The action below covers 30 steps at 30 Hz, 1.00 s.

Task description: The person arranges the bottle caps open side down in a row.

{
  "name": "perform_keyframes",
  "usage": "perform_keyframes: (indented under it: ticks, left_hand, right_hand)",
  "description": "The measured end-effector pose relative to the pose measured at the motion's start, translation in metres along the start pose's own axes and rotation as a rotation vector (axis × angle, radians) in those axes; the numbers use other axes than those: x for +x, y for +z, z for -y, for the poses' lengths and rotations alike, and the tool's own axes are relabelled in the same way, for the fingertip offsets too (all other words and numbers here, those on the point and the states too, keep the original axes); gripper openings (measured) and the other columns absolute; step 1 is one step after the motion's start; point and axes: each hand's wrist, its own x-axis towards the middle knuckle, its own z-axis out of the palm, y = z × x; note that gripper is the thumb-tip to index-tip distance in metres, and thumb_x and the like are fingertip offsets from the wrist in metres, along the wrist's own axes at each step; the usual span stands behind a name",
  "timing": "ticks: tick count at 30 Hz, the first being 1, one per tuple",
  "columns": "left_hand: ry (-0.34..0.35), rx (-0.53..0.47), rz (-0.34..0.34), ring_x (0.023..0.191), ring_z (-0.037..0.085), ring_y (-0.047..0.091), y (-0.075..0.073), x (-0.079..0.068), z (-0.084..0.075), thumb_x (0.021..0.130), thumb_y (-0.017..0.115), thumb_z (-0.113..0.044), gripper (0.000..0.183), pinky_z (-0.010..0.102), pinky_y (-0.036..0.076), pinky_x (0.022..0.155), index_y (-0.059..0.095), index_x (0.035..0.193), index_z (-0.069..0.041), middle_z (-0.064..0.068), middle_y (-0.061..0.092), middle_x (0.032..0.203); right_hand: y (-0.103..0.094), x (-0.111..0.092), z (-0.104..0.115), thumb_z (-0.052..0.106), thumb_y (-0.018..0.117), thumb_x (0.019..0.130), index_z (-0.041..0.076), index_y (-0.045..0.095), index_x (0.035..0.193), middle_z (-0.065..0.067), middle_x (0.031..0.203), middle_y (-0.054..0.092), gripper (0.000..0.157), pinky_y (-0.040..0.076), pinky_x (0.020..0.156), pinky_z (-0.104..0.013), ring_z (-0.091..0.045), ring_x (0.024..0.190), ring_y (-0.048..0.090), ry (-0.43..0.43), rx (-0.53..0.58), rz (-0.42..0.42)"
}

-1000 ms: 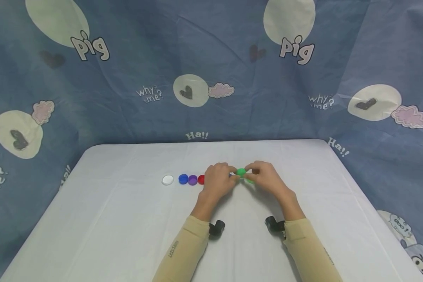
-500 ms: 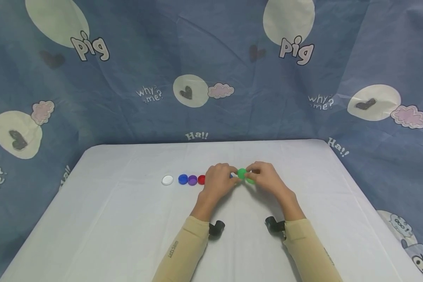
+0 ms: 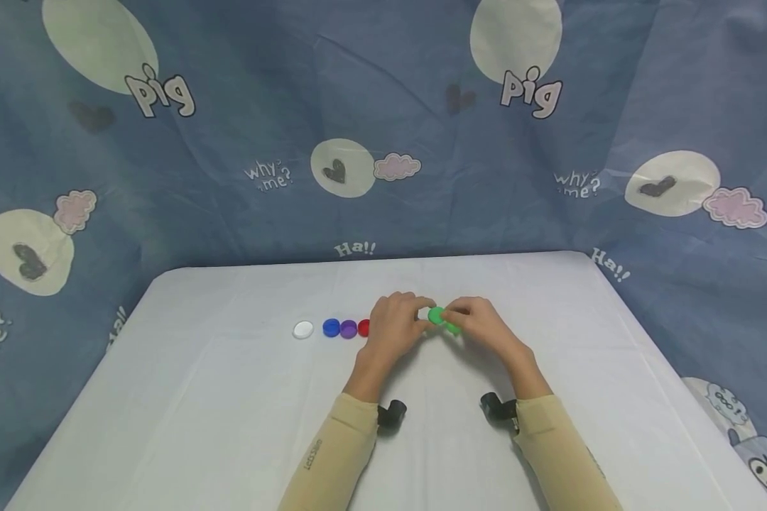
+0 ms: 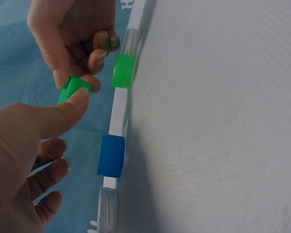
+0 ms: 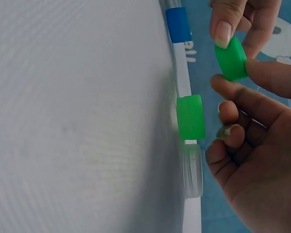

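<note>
The held green cap (image 5: 231, 59) prob. weighs next to nothing: looks like stiff plastic, unlikely to dent or crack, but smooth, so cd slip if nipped too near one edge. Best hold = opp. sides of rim, thumb vs. index. Loc.: up off the counter (image 3: 230, 411), above & just L of the resting green cap (image 5: 190, 117) in head view. L hand (image 3: 395, 326) and R hand (image 3: 479, 323) both pinch it, one per side; spare R fingers (image 5: 235, 136) curl w/ nothing in them. Orientation: squat disc, wider than thick, so no real long axis. It's tilted; in head view a round face shows almost full-on, can't tell if closed or hollow side. Re resting green cap: blue cap (image 4: 111, 156) lies to its L, clear cap (image 5: 193, 171) just to its R.
</note>
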Motion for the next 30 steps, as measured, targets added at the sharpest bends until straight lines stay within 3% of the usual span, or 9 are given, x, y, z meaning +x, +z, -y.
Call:
perform_keyframes:
  ticks: [5, 13, 16, 22, 30]
  left_hand:
    - [-0.016, -0.011, 0.041, 0.066, 0.010, 0.051, -0.0001, -0.0006, 0.0023, 0.079, 0.081, -0.041, 0.027, 0.028, 0.039, 0.061, 0.077, 0.104, -0.032, -0.008, 0.063, 0.072]
    - [-0.067, -0.042, 0.092, 0.065, 0.010, 0.049, -0.0010, -0.0002, 0.0068, 0.080, 0.080, -0.043, 0.028, 0.028, 0.037, 0.059, 0.077, 0.105, -0.032, -0.007, 0.059, 0.071]
    - [-0.102, -0.064, 0.131, 0.070, 0.011, 0.055, -0.0011, -0.0008, 0.0066, 0.081, 0.079, -0.042, 0.028, 0.027, 0.040, 0.060, 0.076, 0.107, -0.032, -0.007, 0.066, 0.079]
    - [-0.162, -0.089, 0.173, 0.099, 0.014, 0.069, -0.0017, -0.0028, 0.0053, 0.082, 0.078, -0.046, 0.032, 0.031, 0.052, 0.069, 0.076, 0.111, -0.033, -0.007, 0.075, 0.109]
    - [-0.190, -0.098, 0.177, 0.104, 0.015, 0.069, -0.0004, -0.0035, 0.0044, 0.082, 0.078, -0.047, 0.034, 0.029, 0.050, 0.066, 0.075, 0.112, -0.033, -0.008, 0.074, 0.115]
  right_hand:
    - [0.0001, 0.0003, -0.0010, 0.031, 0.065, 0.094, 0.010, 0.076, 0.106, -0.008, 0.109, 0.073, 0.026, 0.050, 0.090, -0.043, -0.024, 0.100, 0.064, 0.010, -0.041, 0.024]
    - [0.0012, 0.0003, 0.0011, 0.026, 0.072, 0.090, 0.010, 0.074, 0.114, -0.007, 0.091, 0.066, 0.029, 0.045, 0.070, -0.032, -0.019, 0.079, 0.053, -0.024, -0.048, 0.004]
    - [0.0032, 0.0018, 0.0000, 0.024, 0.074, 0.089, 0.012, 0.074, 0.114, -0.005, 0.084, 0.061, 0.028, 0.043, 0.066, -0.032, -0.018, 0.076, 0.050, -0.048, -0.038, -0.012]
    - [0.0054, 0.0037, -0.0019, 0.020, 0.075, 0.088, 0.010, 0.075, 0.113, -0.003, 0.079, 0.058, 0.027, 0.043, 0.066, -0.032, -0.018, 0.074, 0.048, -0.088, -0.058, -0.025]
    - [0.0044, 0.0024, -0.0003, 0.017, 0.076, 0.087, 0.009, 0.074, 0.114, -0.004, 0.078, 0.057, 0.028, 0.042, 0.063, -0.031, -0.018, 0.072, 0.047, -0.088, -0.058, -0.004]
